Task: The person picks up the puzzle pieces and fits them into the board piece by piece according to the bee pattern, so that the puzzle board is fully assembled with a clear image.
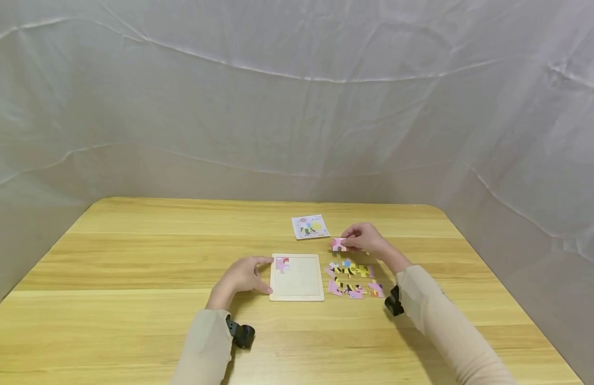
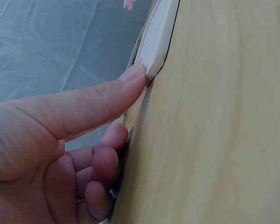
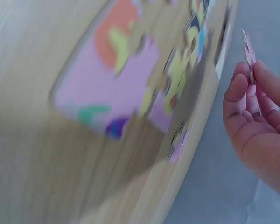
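Observation:
My left hand rests at the left side of a square wooden puzzle tray. Its thumb and index finger touch the tray's edge, spread apart; in the left wrist view the thumb lies straight against a corner. One pink puzzle piece sits in the tray's upper left corner. Above the table, to the tray's upper right, my right hand pinches another pink puzzle piece between thumb and fingers. The right wrist view shows this held piece nearly edge-on.
Loose puzzle pieces lie in rows right of the tray, pink, yellow and black. A picture card lies behind the tray. The wooden table ends at a grey cloth backdrop.

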`<move>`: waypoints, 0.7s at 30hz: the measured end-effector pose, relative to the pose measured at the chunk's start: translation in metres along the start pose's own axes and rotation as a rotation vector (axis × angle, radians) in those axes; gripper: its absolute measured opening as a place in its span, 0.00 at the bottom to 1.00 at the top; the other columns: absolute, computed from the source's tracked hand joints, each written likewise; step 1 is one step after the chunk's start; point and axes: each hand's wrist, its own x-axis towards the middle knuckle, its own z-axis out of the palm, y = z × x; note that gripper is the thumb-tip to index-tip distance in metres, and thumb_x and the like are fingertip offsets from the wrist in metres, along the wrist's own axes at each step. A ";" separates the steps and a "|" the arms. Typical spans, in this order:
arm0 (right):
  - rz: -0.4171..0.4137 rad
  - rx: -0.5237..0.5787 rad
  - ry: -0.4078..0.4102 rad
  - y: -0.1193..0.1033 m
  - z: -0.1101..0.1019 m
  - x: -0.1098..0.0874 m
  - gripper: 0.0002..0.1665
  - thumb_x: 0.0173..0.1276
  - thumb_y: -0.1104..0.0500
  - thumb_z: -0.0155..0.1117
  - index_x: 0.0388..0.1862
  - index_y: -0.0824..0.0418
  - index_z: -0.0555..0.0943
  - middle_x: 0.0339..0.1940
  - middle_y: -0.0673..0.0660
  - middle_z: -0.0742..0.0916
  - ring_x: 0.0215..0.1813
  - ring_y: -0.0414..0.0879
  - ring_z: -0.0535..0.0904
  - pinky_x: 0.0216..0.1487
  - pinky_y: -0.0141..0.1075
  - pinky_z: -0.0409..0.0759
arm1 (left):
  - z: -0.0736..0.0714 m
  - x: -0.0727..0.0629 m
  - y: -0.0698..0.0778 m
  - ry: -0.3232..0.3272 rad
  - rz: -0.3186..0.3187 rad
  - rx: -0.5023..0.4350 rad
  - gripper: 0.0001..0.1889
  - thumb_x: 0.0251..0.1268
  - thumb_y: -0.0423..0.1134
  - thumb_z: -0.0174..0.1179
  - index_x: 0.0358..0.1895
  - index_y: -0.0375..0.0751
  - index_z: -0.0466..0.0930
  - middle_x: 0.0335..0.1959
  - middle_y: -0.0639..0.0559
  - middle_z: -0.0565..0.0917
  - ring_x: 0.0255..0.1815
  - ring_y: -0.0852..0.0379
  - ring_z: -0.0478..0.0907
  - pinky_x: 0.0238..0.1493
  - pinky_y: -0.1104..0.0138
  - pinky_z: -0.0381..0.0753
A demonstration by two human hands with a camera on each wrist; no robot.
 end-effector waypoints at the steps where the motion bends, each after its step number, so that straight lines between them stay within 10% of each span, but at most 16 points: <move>1: 0.000 0.013 -0.003 -0.002 0.002 0.000 0.08 0.59 0.68 0.61 0.35 0.74 0.77 0.22 0.57 0.81 0.25 0.47 0.76 0.28 0.38 0.75 | 0.000 0.000 0.000 0.000 0.000 -0.001 0.37 0.35 0.33 0.73 0.58 0.42 0.72 0.13 0.53 0.68 0.14 0.60 0.61 0.19 0.69 0.61; 21: 0.038 0.115 -0.083 -0.025 0.046 0.007 0.06 0.57 0.69 0.61 0.34 0.71 0.77 0.22 0.57 0.80 0.23 0.45 0.76 0.25 0.33 0.75 | -0.001 0.000 0.000 0.003 0.003 0.005 0.37 0.35 0.33 0.73 0.58 0.41 0.72 0.13 0.53 0.68 0.14 0.60 0.61 0.18 0.70 0.61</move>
